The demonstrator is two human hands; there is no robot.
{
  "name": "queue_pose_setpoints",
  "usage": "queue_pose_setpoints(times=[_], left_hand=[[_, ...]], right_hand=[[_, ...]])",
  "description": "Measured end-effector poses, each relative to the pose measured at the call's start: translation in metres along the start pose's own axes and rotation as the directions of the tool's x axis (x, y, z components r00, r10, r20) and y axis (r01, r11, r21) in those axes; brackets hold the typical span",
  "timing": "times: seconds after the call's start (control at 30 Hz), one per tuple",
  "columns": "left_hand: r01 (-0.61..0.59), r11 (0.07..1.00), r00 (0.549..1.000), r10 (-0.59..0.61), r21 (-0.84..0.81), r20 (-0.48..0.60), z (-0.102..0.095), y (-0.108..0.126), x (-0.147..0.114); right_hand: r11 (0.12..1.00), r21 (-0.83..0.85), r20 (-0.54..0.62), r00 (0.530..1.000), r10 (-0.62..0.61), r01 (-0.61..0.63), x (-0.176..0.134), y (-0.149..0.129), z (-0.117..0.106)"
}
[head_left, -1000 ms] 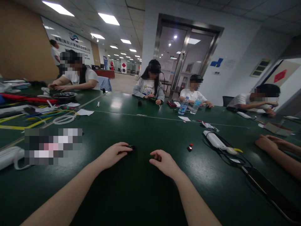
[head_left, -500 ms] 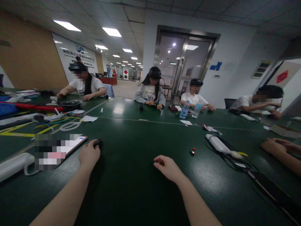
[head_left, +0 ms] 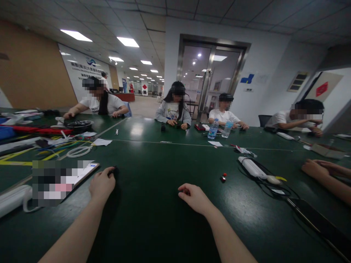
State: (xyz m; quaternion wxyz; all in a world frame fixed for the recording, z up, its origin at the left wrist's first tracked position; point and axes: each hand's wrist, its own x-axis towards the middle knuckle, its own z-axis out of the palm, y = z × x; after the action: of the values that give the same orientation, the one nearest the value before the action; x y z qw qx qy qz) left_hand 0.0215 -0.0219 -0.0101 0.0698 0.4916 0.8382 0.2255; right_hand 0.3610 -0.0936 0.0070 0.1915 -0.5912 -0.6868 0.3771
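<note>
My left hand (head_left: 102,184) rests on the dark green table (head_left: 148,204), its fingers closed around a small black object (head_left: 114,170). Most of that object is hidden by the fingers, so its kind does not show. Just left of this hand lies a lit phone (head_left: 87,171), partly blurred out. My right hand (head_left: 193,195) sits on the table with its fingers curled loosely inward, and nothing shows in them. To its right, apart from it, stands a small dark and silver piece with a red-orange top (head_left: 223,177).
White power strips (head_left: 251,166) with black cables lie on the right, near another person's hands (head_left: 319,170) and a dark phone (head_left: 318,223). Coloured wires and a coiled white cable (head_left: 79,151) spread at left. Two water bottles (head_left: 213,128) stand farther back; several people sit around.
The view has shifted slightly. My left hand still holds the small black object, and my right hand keeps its place on the table.
</note>
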Motion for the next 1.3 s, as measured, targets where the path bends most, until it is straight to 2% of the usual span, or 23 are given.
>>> queue_pose_setpoints(times=[0.33, 1.3], left_hand=[[-0.005, 1.0, 1.0, 0.005, 0.012, -0.016, -0.0004, 0.0001, 0.0009], [-0.008, 1.0, 0.999, 0.008, 0.007, 0.036, -0.0014, -0.0006, 0.0035]], right_hand=[[1.0, -0.006, -0.003, 1.0, 0.002, -0.002, 0.0012, 0.0015, 0.0012], [1.0, 0.015, -0.004, 1.0, -0.014, 0.014, -0.002, -0.0007, -0.0003]])
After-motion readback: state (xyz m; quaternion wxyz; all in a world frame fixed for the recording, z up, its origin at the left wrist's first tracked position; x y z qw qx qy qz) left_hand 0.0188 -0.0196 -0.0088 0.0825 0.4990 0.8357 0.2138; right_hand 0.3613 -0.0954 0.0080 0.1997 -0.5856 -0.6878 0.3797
